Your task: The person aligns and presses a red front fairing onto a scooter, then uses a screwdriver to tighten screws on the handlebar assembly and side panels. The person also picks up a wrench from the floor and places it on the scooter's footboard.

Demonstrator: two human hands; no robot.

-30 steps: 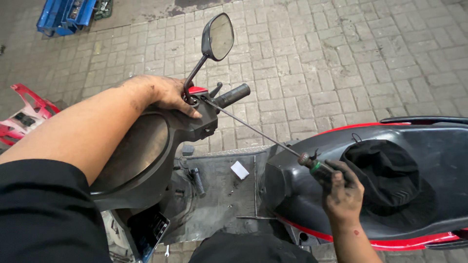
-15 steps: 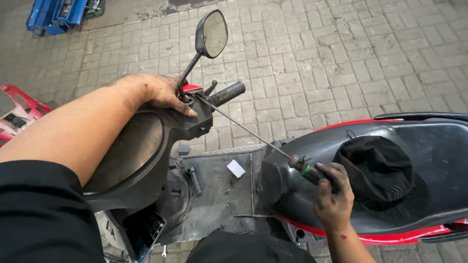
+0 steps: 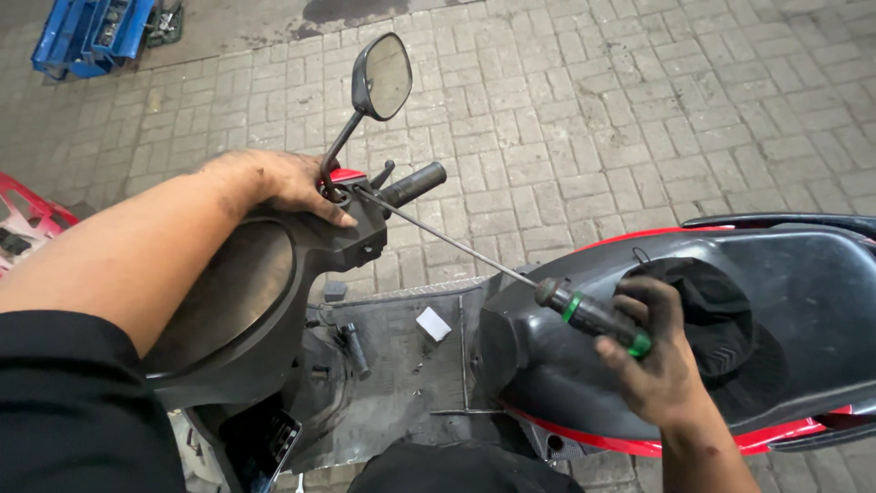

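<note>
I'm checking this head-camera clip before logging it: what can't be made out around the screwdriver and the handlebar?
- Screwdriver tip: hidden at the handlebar housing under the left hand, so the fastener can't be seen.
- Left hand's fingertips: hidden behind the mirror stem.
- Screwdriver handle's end: covered by the right hand.
- Blue rack: cut off by the top edge; contents too small.
- Red panel: cut off by the left edge.

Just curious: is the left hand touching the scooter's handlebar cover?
Touching. The head view shows the left hand resting on the black handlebar cover, fingers curled over its top edge.
</note>
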